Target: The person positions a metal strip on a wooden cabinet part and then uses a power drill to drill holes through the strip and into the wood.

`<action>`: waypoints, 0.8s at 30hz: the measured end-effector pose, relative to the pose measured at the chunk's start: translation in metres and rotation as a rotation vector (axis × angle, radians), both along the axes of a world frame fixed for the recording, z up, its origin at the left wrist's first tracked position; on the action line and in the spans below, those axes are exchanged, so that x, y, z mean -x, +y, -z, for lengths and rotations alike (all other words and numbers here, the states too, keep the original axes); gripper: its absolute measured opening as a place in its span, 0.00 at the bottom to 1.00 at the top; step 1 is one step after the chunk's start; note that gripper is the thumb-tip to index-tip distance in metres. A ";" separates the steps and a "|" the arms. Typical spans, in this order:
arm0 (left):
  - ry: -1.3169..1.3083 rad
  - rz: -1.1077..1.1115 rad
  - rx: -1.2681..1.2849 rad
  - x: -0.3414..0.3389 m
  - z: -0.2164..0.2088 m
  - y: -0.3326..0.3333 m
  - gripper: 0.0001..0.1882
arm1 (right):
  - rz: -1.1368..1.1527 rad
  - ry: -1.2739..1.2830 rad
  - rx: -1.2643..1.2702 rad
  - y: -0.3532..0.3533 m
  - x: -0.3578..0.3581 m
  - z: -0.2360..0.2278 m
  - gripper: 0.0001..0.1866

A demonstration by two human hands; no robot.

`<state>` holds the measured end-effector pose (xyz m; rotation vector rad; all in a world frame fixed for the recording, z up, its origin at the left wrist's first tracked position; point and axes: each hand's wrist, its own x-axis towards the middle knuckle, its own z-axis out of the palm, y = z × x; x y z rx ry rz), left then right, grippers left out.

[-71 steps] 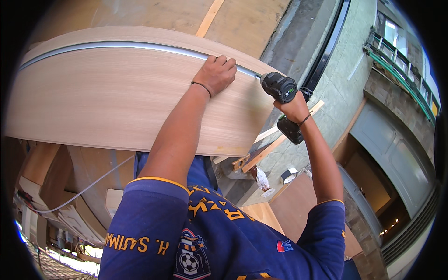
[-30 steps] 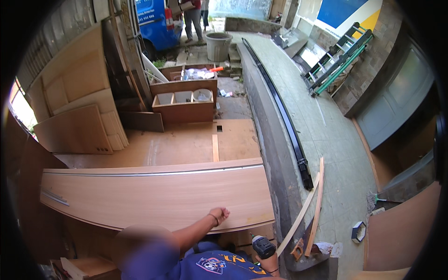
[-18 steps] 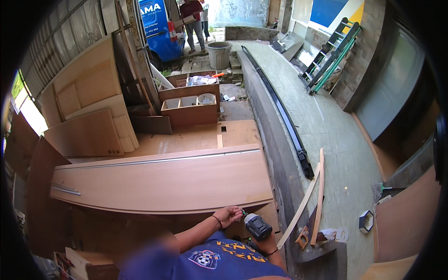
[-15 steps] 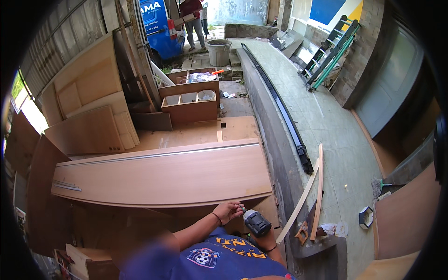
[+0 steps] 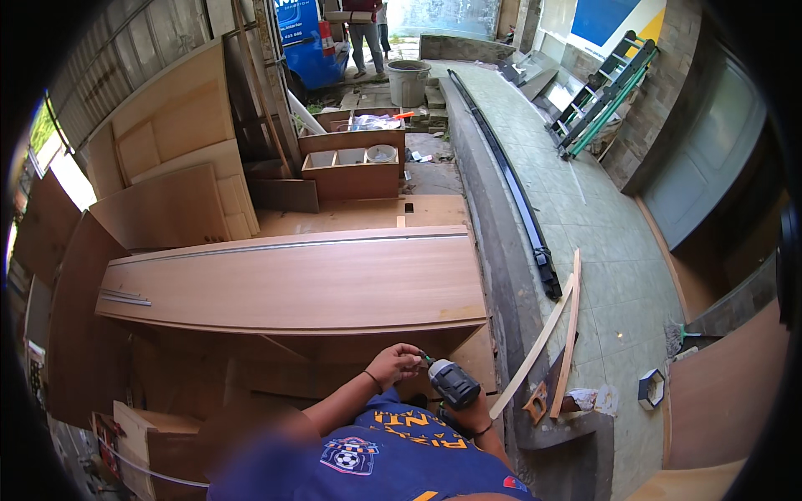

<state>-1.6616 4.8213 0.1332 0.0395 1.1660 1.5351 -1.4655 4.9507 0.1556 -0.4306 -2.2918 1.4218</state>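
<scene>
My right hand (image 5: 471,414) is wrapped round the grip of a black and grey cordless drill (image 5: 454,385), held close against my body. The drill's nose points up and to the left. At its tip, the fingers of my left hand (image 5: 396,365) are pinched together beside a small greenish bit (image 5: 427,357). Whatever else those fingertips hold is too small to make out. Just beyond both hands lies a long wood-faced panel (image 5: 309,280) with a metal strip along its far side. Several thin metal strips (image 5: 125,298) rest at its left end.
On the right, two wooden battens (image 5: 566,334) and a handsaw (image 5: 535,404) lie by a concrete ledge (image 5: 484,175). A long black bundle (image 5: 518,196) stretches along it. Plywood sheets (image 5: 171,142) lean at the left. Beyond the panel stands a divided box (image 5: 351,179); a person (image 5: 365,42) is farther back.
My view has shifted, so the surroundings sit higher and slightly to the right. A wider gap shows between my left hand and the panel's near edge. Both hands stay together at the drill.
</scene>
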 end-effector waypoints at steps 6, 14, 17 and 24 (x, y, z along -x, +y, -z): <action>-0.190 0.023 -0.185 0.005 -0.001 -0.004 0.06 | -0.077 -0.007 -0.019 0.000 0.004 -0.006 0.14; -0.250 -0.088 -0.412 0.019 -0.006 -0.040 0.07 | -0.244 -0.047 -0.082 -0.011 0.034 -0.014 0.17; -0.279 -0.211 -0.421 0.026 -0.013 -0.073 0.08 | -0.358 -0.018 -0.103 -0.029 0.059 -0.029 0.17; -0.188 -0.400 -0.387 0.051 -0.019 -0.172 0.08 | -0.487 -0.125 0.021 -0.103 0.116 -0.045 0.18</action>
